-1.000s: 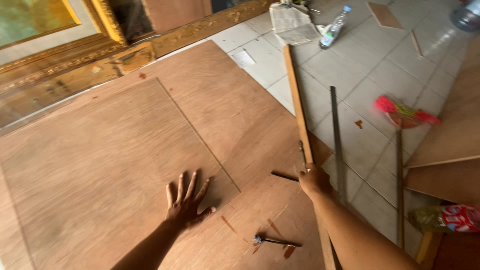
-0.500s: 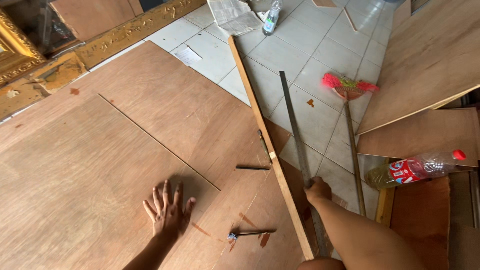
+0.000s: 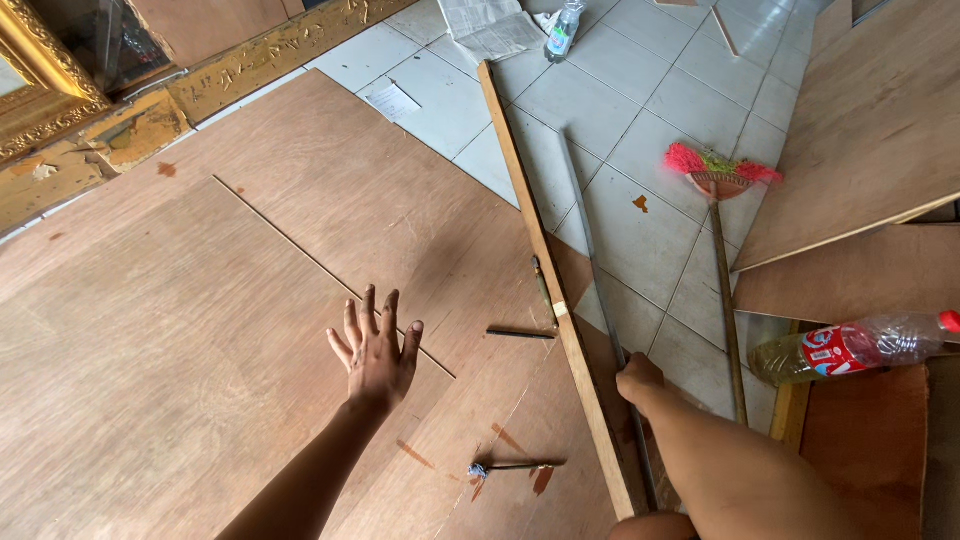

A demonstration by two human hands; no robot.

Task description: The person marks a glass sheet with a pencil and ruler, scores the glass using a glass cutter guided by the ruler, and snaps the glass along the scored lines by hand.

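Observation:
My left hand [image 3: 377, 350] hovers with fingers spread over a large plywood sheet [image 3: 200, 330] lying on the floor, holding nothing. My right hand [image 3: 638, 380] rests at the sheet's right edge, its fingers closed on a long thin metal bar [image 3: 590, 240] that runs away across the tiles. Just left of that hand lies a long wooden strip [image 3: 530, 220], also along the plywood edge. A dark pencil-like tool [image 3: 520, 333] and a small tool with a blue-grey end [image 3: 510, 466] lie on the plywood between my hands.
A broom with a red and green head [image 3: 722, 180] lies on the white tiled floor [image 3: 650, 120]. A plastic bottle with a red label [image 3: 850, 345] lies at right by more plywood boards [image 3: 870, 130]. A gilded frame [image 3: 60, 110], folded paper and another bottle [image 3: 563, 28] sit at the far edge.
The view has swung left and down. My left hand has lifted off the plywood and moved forward, fingers still spread. My right hand stays at the metal bar.

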